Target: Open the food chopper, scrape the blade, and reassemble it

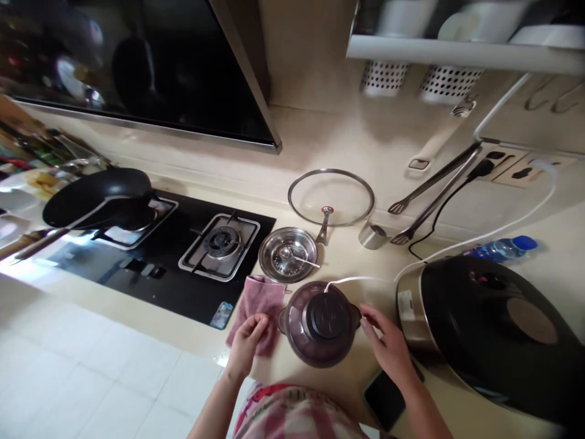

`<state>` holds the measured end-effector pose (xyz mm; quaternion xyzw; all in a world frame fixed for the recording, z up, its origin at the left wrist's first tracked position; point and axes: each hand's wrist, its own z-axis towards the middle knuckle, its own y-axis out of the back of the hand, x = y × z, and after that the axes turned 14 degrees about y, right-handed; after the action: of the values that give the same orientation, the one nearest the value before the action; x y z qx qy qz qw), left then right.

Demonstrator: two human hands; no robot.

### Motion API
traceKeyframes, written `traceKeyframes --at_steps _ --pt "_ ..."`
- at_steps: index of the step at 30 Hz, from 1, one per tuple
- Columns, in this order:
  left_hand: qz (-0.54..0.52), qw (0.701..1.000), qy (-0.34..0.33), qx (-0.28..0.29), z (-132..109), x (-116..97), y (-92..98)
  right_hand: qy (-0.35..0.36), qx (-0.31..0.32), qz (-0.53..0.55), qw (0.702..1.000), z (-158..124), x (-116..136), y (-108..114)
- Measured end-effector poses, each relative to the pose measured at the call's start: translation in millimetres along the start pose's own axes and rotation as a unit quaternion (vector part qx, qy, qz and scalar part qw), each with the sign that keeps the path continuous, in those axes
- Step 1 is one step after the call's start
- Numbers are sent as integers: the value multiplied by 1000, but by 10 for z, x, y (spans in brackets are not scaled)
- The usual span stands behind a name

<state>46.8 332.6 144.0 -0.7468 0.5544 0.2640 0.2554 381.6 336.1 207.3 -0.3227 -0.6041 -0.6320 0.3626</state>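
A round, dark translucent electric chopper [301, 350] with two side handles and a black motor top [328, 314] stands on the counter in front of me. A white cord runs from its top. My left hand [249, 341] is over a folded pink cloth [262, 299], just left of the chopper's left handle. Its thumb and fingertips are pressed together, with nothing visible between them. My right hand [386, 341] is at the right handle, fingers apart and curved, the tips at or very near the handle's end. Any contact there is hard to make out.
Behind the chopper sits a steel bowl [264, 259] with a utensil inside. A glass lid [331, 189] leans on the wall. A large black-lidded cooker [484, 329] stands right, a dark phone [386, 396] near it. Left are the gas stove [169, 286] and a black wok [95, 195].
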Motion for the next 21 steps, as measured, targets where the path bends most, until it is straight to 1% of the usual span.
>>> traceKeyframes --at_steps 1,3,6,8,10,12,15,19,21 --pt "-21 1000 21 2 -44 47 -6 19 4 6 1000 -5 73 4" --pt "-53 997 49 5 -83 67 -34 57 5 15 998 -34 262 -11" --pt "-99 993 69 6 -68 -12 -95 103 23 1 994 -72 529 -89" --pt "-121 990 74 17 -53 -76 -128 110 40 -23 993 -80 597 -159" --pt "-124 989 73 36 -59 -122 -149 101 46 -49 993 -81 568 -222" --pt "-112 990 62 53 -90 -154 -163 96 38 -65 993 -73 507 -276" --pt "-76 994 30 70 -162 -206 -183 103 16 -40 994 -28 508 -386" --pt "12 997 -37 61 -260 -300 -203 78 -34 8 996 69 690 -582" --pt "52 995 -60 56 -299 -332 -208 71 -67 14 995 104 776 -607"
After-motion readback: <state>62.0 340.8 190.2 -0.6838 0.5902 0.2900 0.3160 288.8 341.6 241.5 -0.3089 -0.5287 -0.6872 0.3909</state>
